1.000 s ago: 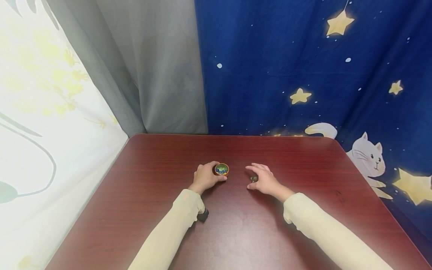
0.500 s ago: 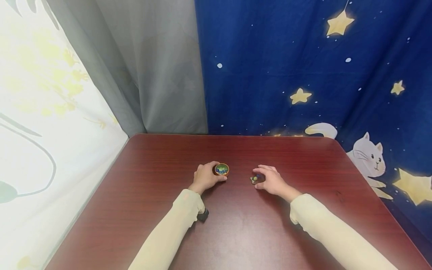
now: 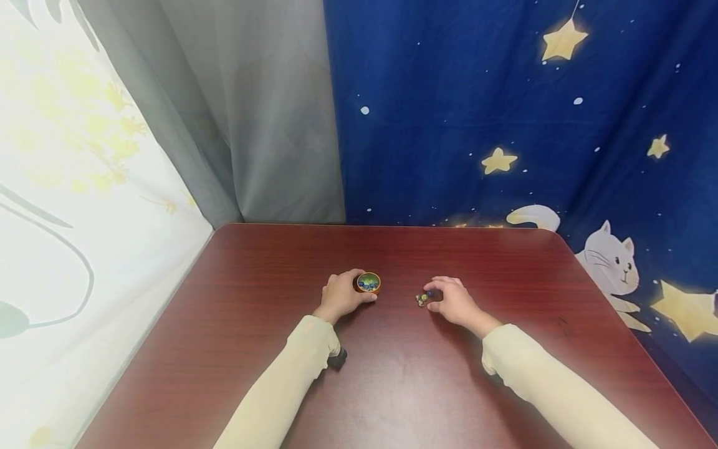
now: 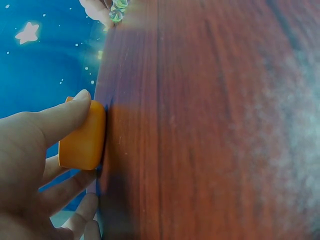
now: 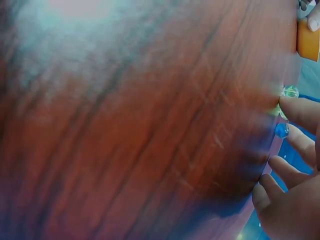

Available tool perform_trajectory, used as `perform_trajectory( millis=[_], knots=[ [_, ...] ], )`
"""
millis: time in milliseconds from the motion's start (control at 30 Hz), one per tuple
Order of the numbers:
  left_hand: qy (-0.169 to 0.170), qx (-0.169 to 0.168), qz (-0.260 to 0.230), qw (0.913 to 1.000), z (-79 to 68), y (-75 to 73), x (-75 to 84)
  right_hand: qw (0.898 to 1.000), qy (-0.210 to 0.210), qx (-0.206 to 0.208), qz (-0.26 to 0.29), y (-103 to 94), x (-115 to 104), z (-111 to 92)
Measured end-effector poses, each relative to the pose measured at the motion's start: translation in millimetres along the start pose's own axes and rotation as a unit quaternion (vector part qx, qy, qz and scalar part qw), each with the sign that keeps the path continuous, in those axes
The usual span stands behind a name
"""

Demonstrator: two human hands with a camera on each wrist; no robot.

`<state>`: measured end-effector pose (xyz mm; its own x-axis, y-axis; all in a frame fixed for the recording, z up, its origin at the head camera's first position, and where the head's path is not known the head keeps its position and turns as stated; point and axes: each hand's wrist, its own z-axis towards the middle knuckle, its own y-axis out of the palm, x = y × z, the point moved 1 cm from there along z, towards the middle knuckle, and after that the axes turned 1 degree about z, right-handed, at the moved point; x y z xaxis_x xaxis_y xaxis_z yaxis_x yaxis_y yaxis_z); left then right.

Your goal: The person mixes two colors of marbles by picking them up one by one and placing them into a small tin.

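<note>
My left hand (image 3: 339,295) holds a small round orange bowl (image 4: 82,135) by its side, thumb and fingers around it. Several blue marbles (image 3: 368,285) lie inside, against its green interior. My right hand (image 3: 456,300) is over the table to the right of the bowl, thumb and index finger apart. Just at its fingertips sits a little cluster of clear yellow-green marbles (image 3: 421,300). A blue marble (image 5: 282,130) touches or nearly touches the right index fingertip, and the thumb (image 5: 300,110) partly covers the greenish marbles.
The dark red wooden table (image 3: 404,374) extends around both hands. A black object (image 3: 337,358) shows under the left cuff. Grey curtain (image 3: 280,125) and blue star-patterned curtain (image 3: 437,125) hang behind the table's far edge.
My right hand has drawn back to the right, uncovering the yellow-green marbles, and a blue marble now shows at its fingertips. The left hand and bowl stay in place.
</note>
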<state>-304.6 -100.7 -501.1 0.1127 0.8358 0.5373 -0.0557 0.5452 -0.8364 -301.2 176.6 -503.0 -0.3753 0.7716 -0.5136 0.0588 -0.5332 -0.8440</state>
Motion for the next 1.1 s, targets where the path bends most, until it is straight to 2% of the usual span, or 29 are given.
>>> perform_trajectory(
  millis=[267,633,900,1100],
  knots=[
    [0.0,0.002,0.002,1.0,0.3,0.6,-0.6,1.0,0.014,0.024,0.006,-2.0,0.6,-2.4],
    [-0.004,-0.002,0.004,1.0,0.0,0.8,-0.3,0.999,0.008,0.044,0.009,0.1,2.6,-1.7],
    [-0.005,-0.001,0.005,1.0,0.4,1.5,-1.1,0.997,0.057,0.052,0.029,-3.0,-1.4,-1.0],
    [-0.005,-0.002,0.007,1.0,1.4,3.1,-2.1,0.995,0.049,0.072,0.042,-2.1,-6.9,0.6]
  ],
)
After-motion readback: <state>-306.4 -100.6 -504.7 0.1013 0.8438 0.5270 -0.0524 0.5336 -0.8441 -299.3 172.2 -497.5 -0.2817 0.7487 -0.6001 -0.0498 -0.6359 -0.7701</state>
